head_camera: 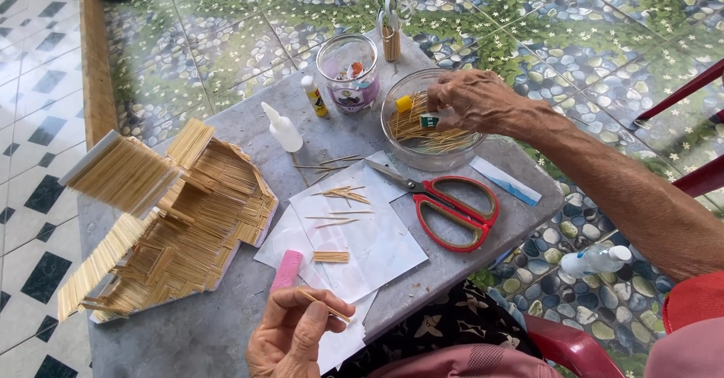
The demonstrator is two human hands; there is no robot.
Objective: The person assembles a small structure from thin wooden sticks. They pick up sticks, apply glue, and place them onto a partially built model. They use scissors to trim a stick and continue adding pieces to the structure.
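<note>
One stick: the left hand (290, 336) is pinching a single thin wooden stick (326, 307) between thumb and fingers (317, 302), just off the near edge of the tabletop (204, 333).
Handling: the stick is looking very light, stiff along its length yet easy to snap; judging by its thinness, a light pinch near the middle is suiting it best.
Right hand: the right hand (471, 99) is reaching into one clear glass bowl (430, 155) at the far right corner, its fingers curled down among the loose sticks there; whether they are closing on any, the view is not showing.
In the bowl: one yellow block (404, 103) and one small green-and-white piece (429, 121) are lying on the stick pile.
Model: one stick-built house (170, 212) is sitting along the left edge, looking fragile.
Glue: two bottles are standing near the far edge, one white with a pointed nozzle (283, 129) and one smaller with a yellow body (314, 96).
Other counts: one clear jar (348, 72), one pair of red-handled scissors (445, 201), one pink file (287, 269).
Paper: overlapping white sheets (377, 242) at the middle are carrying scattered sticks and one short bundle (331, 256).
</note>
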